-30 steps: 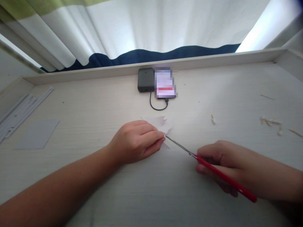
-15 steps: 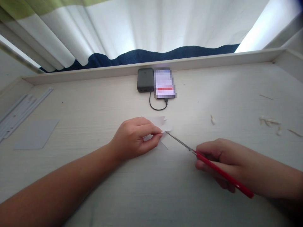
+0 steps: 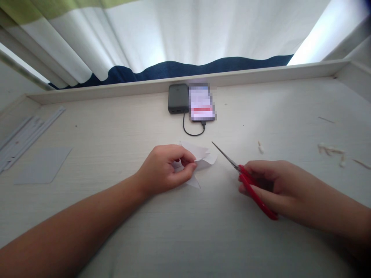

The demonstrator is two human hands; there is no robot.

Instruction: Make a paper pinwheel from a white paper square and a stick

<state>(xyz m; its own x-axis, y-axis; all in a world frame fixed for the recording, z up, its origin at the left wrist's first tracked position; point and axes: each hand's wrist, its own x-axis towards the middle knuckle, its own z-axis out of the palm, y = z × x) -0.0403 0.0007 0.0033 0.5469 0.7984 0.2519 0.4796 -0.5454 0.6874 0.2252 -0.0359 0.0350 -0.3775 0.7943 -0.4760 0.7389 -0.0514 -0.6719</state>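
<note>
Between thumb and forefinger, my left hand (image 3: 169,166) pinches a white piece of paper (image 3: 207,156) with cut, pointed edges. The paper rests low over the table, and part of it is hidden under my fingers. My right hand (image 3: 272,185) holds a pair of scissors (image 3: 251,183) by the red handles. Its metal blades look closed and point up and left, just right of the paper and apart from it.
A dark power bank (image 3: 177,99) and a phone (image 3: 202,102), joined by a short cable (image 3: 193,134), lie at the table's back edge. Paper strips (image 3: 29,135) and a grey-white sheet (image 3: 43,165) lie left. Cotton swab pieces (image 3: 330,149) are scattered right.
The scissors have drawn away from the paper, their tip now higher and to the right. The paper has turned slightly in my left hand, showing more of its right end.
</note>
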